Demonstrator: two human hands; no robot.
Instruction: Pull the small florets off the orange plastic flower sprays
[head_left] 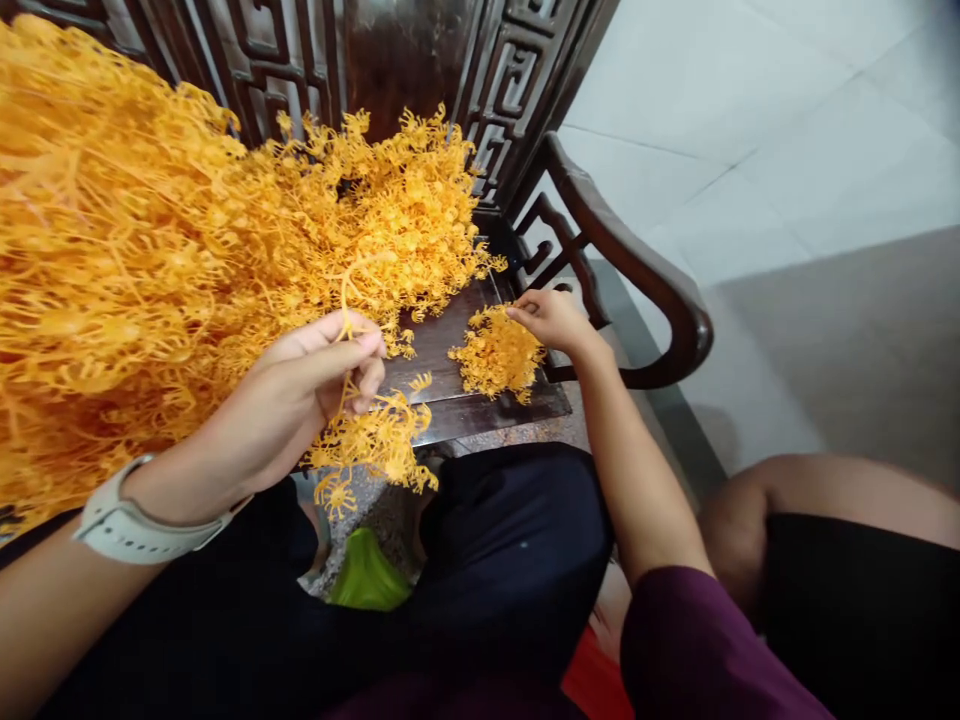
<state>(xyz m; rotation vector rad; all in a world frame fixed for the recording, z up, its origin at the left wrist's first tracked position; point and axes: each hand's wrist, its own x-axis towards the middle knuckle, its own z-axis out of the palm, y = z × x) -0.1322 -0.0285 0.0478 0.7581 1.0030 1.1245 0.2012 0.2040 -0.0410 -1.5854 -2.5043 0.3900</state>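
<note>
Left hand pinches the stem of a yellow sprig between thumb and fingers, its frilly end hanging below the hand. Right hand has its fingertips drawn close together at the top edge of a small yellow clump; whether it grips the clump, I cannot tell. Left of and beyond the left hand, a large yellow heap covers much of the dark wooden surface. Just right of the right hand curves an armrest.
</note>
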